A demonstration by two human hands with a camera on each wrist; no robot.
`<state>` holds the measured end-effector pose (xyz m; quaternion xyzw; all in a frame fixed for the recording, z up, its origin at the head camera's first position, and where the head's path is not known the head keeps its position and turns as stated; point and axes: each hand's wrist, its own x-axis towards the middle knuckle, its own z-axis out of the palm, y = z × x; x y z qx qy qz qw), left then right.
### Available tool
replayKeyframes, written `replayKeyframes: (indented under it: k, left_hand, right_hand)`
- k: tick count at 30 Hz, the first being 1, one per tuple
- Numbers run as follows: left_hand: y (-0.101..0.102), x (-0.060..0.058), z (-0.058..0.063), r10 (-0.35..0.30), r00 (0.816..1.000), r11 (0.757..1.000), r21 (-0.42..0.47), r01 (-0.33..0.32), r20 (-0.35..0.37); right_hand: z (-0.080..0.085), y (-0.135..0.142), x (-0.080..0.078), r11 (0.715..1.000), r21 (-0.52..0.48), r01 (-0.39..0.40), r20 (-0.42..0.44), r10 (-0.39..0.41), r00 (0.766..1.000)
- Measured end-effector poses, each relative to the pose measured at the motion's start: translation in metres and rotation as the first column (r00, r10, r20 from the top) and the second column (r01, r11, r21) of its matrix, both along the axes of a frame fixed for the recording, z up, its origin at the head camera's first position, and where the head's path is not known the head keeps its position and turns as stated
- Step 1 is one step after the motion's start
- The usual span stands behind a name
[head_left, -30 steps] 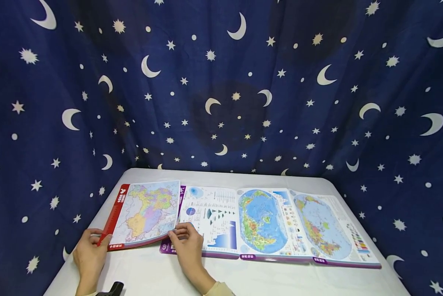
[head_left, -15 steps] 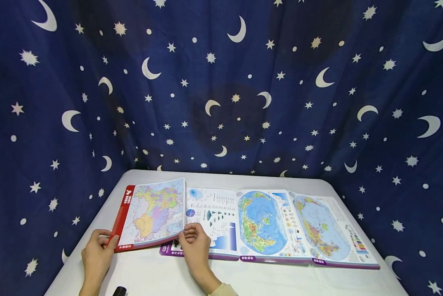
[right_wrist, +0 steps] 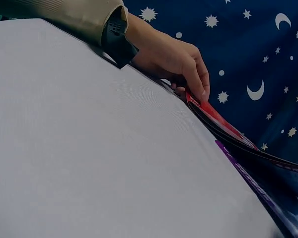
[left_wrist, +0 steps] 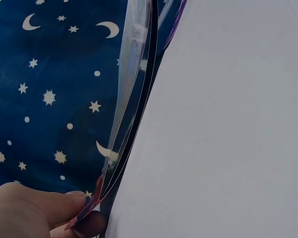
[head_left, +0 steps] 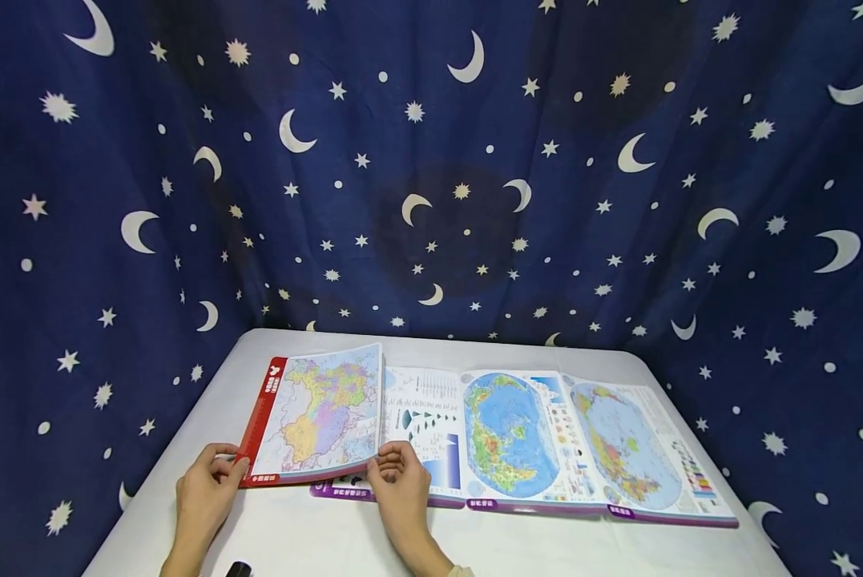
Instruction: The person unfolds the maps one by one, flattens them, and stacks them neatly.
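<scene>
A red-edged folded map (head_left: 330,413), its top panel showing coloured regions, is raised over the left end of an unfolded purple-edged map (head_left: 514,437). My left hand (head_left: 204,493) pinches its lower left corner between thumb and fingers. At its lower right corner my right hand (head_left: 405,487) pinches the edge with curled fingers. Several thin layers of the folded map (left_wrist: 139,74) curve upward from my left thumb in the left wrist view. From the right wrist, my left hand (right_wrist: 171,57) is seen on the red corner, while the right hand barely shows at the frame's edge.
The purple-edged map lies spread along a white table (head_left: 546,553), with world maps and charts on its panels. A dark blue curtain (head_left: 431,120) with moons and stars surrounds the table. Near the front edge, a black object (head_left: 239,569) is partly cut off.
Both hands have moved to the right, carrying the red-edged folded map with them. It now covers more of the purple-edged map's left panel, which has stayed in place.
</scene>
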<state>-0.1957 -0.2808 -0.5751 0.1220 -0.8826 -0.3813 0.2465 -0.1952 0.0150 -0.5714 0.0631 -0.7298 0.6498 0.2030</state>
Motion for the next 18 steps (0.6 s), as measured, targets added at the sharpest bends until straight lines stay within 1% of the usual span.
replayKeyframes:
  k: [3,8,11,18]
  left_hand:
    - [0.004,0.000,0.000,-0.011,1.000,1.000,0.002,0.011,-0.007]
    - [0.011,0.001,-0.002,-0.034,0.999,0.999,-0.005,0.034,-0.007]
    - [0.016,0.001,-0.003,-0.055,0.998,0.998,-0.009,0.055,-0.009]
    - [0.025,0.001,-0.004,-0.095,0.995,0.995,-0.022,0.095,-0.024]
  right_hand:
    - [0.001,0.006,0.001,1.000,-0.001,-0.002,-0.010,0.002,1.000]
    - [0.000,0.019,0.006,1.000,0.025,0.006,-0.016,-0.006,1.000]
    - [0.000,0.027,0.008,1.000,0.025,0.017,0.003,-0.018,1.000]
    - [0.001,0.041,0.008,0.999,-0.024,0.025,0.061,-0.023,0.998]
